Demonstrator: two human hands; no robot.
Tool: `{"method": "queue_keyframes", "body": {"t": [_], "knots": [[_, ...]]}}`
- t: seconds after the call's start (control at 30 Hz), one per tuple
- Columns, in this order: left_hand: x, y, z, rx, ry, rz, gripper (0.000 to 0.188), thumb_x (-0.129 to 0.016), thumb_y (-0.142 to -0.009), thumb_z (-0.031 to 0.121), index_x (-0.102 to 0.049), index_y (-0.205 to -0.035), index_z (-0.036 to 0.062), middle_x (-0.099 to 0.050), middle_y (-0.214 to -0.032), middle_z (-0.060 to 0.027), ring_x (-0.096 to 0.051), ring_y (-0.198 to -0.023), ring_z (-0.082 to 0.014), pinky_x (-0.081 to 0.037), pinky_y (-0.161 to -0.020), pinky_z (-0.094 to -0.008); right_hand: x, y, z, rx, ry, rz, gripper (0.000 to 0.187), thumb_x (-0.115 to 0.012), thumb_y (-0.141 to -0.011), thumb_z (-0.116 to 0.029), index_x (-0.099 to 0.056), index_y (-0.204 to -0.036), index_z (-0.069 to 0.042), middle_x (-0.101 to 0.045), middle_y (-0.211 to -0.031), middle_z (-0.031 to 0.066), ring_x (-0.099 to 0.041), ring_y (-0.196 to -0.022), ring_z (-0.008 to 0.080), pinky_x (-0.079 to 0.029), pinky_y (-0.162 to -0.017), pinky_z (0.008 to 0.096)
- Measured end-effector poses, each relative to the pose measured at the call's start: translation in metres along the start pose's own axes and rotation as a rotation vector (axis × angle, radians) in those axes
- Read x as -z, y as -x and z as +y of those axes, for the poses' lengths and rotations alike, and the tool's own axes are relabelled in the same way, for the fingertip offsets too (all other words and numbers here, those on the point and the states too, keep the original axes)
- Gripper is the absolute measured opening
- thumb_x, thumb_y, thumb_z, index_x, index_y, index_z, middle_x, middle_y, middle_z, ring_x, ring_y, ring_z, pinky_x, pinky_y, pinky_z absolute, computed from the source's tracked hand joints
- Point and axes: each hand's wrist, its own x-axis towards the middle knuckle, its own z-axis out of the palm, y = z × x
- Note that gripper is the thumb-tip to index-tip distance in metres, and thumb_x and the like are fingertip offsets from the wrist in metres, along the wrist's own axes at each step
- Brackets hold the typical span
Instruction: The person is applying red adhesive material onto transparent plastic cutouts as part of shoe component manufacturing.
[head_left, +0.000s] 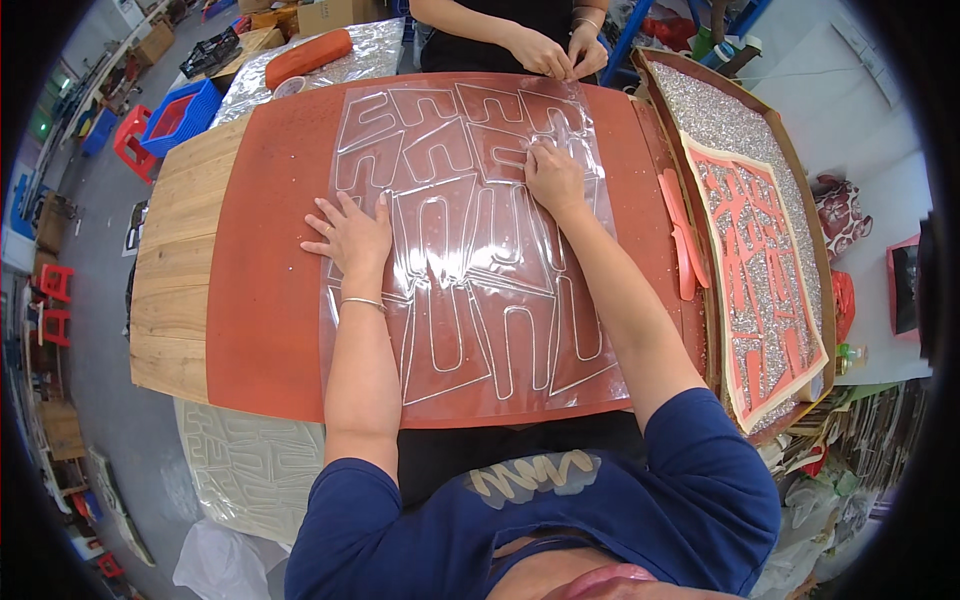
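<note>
Grey workshop floor (160, 230) spreads to the left, where a stack of blue baskets (205, 100) stands beside a red stool (133, 142), something red showing inside the baskets; behind is a black crate (208, 52) whose contents are too small to tell. Nearer, a plank table (180, 300) carries a reddish-brown mat (270, 230), and over that lies a clear plastic sheet (435, 355) marked with pale outlines, many of them arch-shaped. Fingers spread, the left hand (352, 235) presses flat on the sheet's left edge. The right hand (553, 178) has its fingers curled at the sheet's upper right; whether it pinches any film, I cannot tell. Across the table, a co-worker's hands (570, 55) meet just over the far edge. Along the table's right side, a brown-rimmed tray (825, 270) holds silvery glitter (712, 95), and on the glitter rests a cream-bordered coral cut-out sheet (740, 285). Coral strips (680, 235) lie between the tray and the clear sheet.
</note>
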Motion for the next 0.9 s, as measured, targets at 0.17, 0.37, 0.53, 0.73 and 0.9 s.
{"method": "queue_keyframes", "body": {"t": [0.17,0.37,0.53,0.73,0.9], "knots": [[-0.001,0.001,0.001,0.000,0.008,-0.013,0.073,-0.038,-0.091,0.053,-0.027,-0.143,0.0034,-0.013,-0.150,-0.0238,-0.006,-0.138,-0.0463,-0.002,-0.104,-0.0675,0.000,0.000,0.006,0.057,0.011,-0.010,0.014,-0.058,-0.080,-0.015,-0.064,-0.083,-0.003,-0.065,-0.091,0.0098,-0.058,-0.094,0.0282,-0.047,-0.080,0.0381],[-0.003,0.000,0.000,0.001,0.018,-0.013,0.073,-0.039,-0.090,0.053,-0.027,-0.143,0.0040,-0.013,-0.150,-0.0236,-0.005,-0.138,-0.0461,-0.002,-0.104,-0.0674,-0.004,0.002,0.007,0.052,0.129,0.095,0.023,-0.056,-0.080,-0.016,-0.059,-0.096,0.000,-0.058,-0.110,0.0180,-0.051,-0.108,0.0328,-0.039,-0.096,0.0439],[-0.001,0.000,0.001,0.008,0.023,-0.016,0.073,-0.039,-0.090,0.053,-0.027,-0.143,0.0044,-0.013,-0.150,-0.0234,-0.005,-0.138,-0.0461,-0.002,-0.104,-0.0673,-0.007,0.003,0.010,-0.029,0.072,-0.039,0.025,-0.053,-0.083,-0.018,-0.060,-0.097,0.001,-0.058,-0.111,0.0188,-0.052,-0.110,0.0353,-0.038,-0.098,0.0462],[0.000,0.000,0.001,0.003,0.018,-0.029,0.072,-0.039,-0.091,0.052,-0.027,-0.143,0.0041,-0.013,-0.150,-0.0254,-0.006,-0.138,-0.0473,-0.002,-0.103,-0.0684,-0.012,0.005,0.010,-0.040,0.042,-0.025,0.026,-0.052,-0.083,-0.018,-0.059,-0.098,0.002,-0.058,-0.111,0.0202,-0.052,-0.110,0.0367,-0.038,-0.098,0.0470],[-0.001,0.000,0.000,-0.005,0.028,-0.016,0.072,-0.040,-0.091,0.052,-0.027,-0.143,0.0039,-0.013,-0.149,-0.0260,-0.006,-0.137,-0.0482,-0.002,-0.103,-0.0688,-0.011,0.004,0.011,-0.040,0.054,-0.052,0.028,-0.053,-0.083,-0.017,-0.059,-0.101,0.002,-0.057,-0.114,0.0201,-0.052,-0.112,0.0366,-0.038,-0.099,0.0468]]}}
